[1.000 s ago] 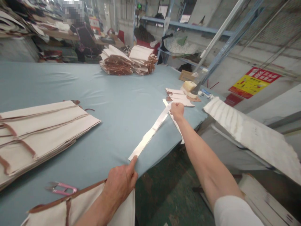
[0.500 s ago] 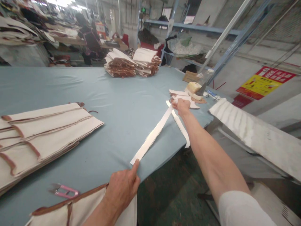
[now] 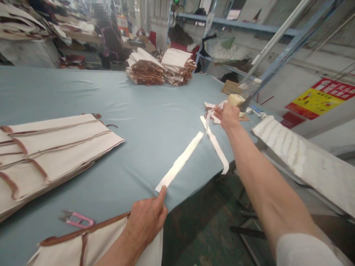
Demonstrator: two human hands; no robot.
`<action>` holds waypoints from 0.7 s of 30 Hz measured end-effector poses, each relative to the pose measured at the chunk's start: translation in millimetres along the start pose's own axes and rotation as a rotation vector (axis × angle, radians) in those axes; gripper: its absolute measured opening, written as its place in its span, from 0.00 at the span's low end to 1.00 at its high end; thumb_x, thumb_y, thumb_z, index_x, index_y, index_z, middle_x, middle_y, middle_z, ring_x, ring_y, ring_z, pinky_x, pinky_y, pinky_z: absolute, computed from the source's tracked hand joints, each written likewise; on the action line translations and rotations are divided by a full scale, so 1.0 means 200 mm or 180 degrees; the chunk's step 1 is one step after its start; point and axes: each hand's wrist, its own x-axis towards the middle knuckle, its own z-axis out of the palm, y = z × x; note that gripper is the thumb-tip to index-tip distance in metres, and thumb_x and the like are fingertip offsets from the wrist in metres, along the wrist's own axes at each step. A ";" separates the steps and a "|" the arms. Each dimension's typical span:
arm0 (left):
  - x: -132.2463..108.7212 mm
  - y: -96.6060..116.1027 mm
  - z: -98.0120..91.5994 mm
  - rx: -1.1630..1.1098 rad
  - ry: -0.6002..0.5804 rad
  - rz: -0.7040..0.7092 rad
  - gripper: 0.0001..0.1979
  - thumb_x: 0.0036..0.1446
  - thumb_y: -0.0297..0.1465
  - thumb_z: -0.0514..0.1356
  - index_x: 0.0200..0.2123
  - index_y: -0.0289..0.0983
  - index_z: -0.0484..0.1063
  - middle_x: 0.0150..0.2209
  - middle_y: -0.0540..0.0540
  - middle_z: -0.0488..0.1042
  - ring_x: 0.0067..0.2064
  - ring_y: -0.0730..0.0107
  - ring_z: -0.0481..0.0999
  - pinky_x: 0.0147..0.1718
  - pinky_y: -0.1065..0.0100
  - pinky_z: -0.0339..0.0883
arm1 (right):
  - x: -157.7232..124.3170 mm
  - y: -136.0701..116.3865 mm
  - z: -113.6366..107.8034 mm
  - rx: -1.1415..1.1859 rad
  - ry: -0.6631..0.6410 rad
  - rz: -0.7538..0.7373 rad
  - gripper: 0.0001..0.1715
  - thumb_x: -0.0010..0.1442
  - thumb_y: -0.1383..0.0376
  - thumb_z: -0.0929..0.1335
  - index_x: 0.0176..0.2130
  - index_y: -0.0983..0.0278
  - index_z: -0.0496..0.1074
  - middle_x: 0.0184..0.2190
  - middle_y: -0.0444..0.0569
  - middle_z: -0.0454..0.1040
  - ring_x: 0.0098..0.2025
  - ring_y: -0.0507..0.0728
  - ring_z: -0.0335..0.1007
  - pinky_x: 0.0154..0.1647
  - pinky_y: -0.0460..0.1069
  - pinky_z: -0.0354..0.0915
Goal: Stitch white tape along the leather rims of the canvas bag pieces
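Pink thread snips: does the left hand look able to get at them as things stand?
Probably yes. The pink snips lie uncovered on the table, close beside the left hand, with only a bag edge near. Its forefinger rests at a white strip's end.

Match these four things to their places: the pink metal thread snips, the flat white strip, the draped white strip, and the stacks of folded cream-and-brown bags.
Things
1. pink metal thread snips
2. flat white strip
3. draped white strip
4. stacks of folded cream-and-brown bags

Places
A. far end of the blue-grey table
B. near end touched by the index fingertip of the left hand
C. upper end in the grip of the right hand, lower end over the table edge
D. near edge, left of the left hand

Pairs: 1-D, 2-B, 3-C, 4-A
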 end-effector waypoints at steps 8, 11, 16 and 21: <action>-0.03 0.01 -0.01 -0.0142 0.0316 0.0064 0.29 0.73 0.32 0.46 0.73 0.28 0.55 0.38 0.33 0.85 0.41 0.42 0.86 0.40 0.51 0.77 | -0.52 -0.26 0.18 0.0045 -0.1070 -0.0278 0.19 0.73 0.60 0.67 0.31 0.65 0.68 0.26 0.43 0.75 0.21 0.47 0.74 0.17 0.38 0.67; -0.05 0.00 0.00 -0.0287 0.0460 0.0100 0.30 0.75 0.35 0.46 0.74 0.27 0.53 0.40 0.32 0.85 0.42 0.45 0.86 0.41 0.53 0.76 | -0.79 -0.34 0.23 -0.0013 -0.1657 -0.0311 0.20 0.70 0.55 0.71 0.31 0.64 0.68 0.26 0.43 0.76 0.22 0.48 0.75 0.18 0.39 0.68; -0.07 -0.04 0.01 -0.0655 0.0651 0.0116 0.27 0.75 0.40 0.48 0.70 0.34 0.61 0.42 0.35 0.86 0.45 0.49 0.85 0.45 0.56 0.74 | -1.26 -0.42 0.25 -0.0113 -0.2538 -0.0089 0.22 0.63 0.49 0.75 0.33 0.63 0.68 0.25 0.41 0.76 0.22 0.49 0.76 0.20 0.40 0.70; -0.16 -0.11 -0.03 -0.1171 0.0802 0.0195 0.21 0.76 0.40 0.51 0.63 0.36 0.70 0.44 0.40 0.84 0.46 0.56 0.85 0.48 0.53 0.75 | -1.66 -0.46 0.23 -0.0135 -0.3019 0.0174 0.26 0.54 0.47 0.78 0.36 0.62 0.70 0.25 0.40 0.78 0.22 0.49 0.75 0.22 0.42 0.72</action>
